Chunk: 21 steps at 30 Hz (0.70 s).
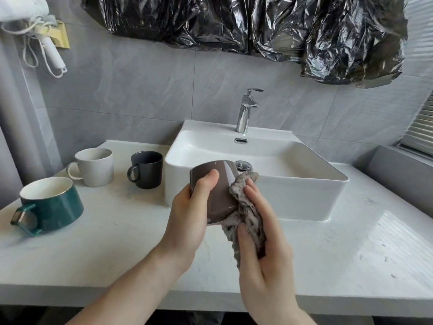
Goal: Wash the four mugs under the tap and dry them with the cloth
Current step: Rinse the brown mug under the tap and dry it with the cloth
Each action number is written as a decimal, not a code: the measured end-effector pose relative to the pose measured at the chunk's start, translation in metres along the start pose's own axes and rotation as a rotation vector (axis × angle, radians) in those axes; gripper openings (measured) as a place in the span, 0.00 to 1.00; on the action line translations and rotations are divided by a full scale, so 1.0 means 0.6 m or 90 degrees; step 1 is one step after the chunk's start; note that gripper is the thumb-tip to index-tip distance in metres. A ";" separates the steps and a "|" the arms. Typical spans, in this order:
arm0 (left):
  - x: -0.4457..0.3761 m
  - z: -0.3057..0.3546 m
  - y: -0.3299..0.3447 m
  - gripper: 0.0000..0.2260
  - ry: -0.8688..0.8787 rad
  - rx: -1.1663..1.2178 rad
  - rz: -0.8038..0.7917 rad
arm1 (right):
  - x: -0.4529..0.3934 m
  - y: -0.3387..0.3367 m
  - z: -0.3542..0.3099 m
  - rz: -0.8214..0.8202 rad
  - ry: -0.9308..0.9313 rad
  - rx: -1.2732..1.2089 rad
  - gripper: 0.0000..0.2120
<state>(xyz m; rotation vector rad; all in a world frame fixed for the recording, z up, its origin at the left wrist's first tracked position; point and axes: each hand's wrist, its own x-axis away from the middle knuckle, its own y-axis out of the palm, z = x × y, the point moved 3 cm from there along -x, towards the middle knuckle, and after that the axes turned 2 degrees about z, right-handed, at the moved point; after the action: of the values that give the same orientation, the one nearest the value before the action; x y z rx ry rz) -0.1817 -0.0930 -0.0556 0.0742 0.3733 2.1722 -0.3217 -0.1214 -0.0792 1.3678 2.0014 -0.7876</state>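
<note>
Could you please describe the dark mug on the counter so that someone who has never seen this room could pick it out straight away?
Start at the white sink and look at the counter just left of it. Three mugs stand there; the dark mug is the one nearest the sink wall, upright, handle pointing left. Its matt charcoal colour sets it apart from the cream mug beside it and the wide green mug nearer the front.

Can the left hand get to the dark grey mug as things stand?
Probably not yet. The left hand grips the brown mug that the right hand wipes with the cloth. The dark grey mug stands on the counter left of the sink, nothing in front, so the path looks free once that grip lets go.
</note>
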 end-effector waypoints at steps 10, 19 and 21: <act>0.029 0.004 0.007 0.23 0.005 0.048 -0.026 | -0.007 -0.026 0.047 -0.028 0.253 -0.094 0.25; 0.032 0.040 -0.018 0.20 0.201 -0.095 -0.077 | -0.053 -0.118 0.097 -0.095 0.300 0.102 0.21; 0.019 0.033 -0.034 0.24 0.206 -0.095 -0.046 | -0.064 -0.127 0.101 -0.148 0.259 0.195 0.23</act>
<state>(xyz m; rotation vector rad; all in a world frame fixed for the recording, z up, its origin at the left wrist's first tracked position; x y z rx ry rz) -0.1684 -0.0679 -0.0435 -0.3733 0.3871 2.1337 -0.3740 -0.2119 -0.0793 1.5853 2.4669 -1.0196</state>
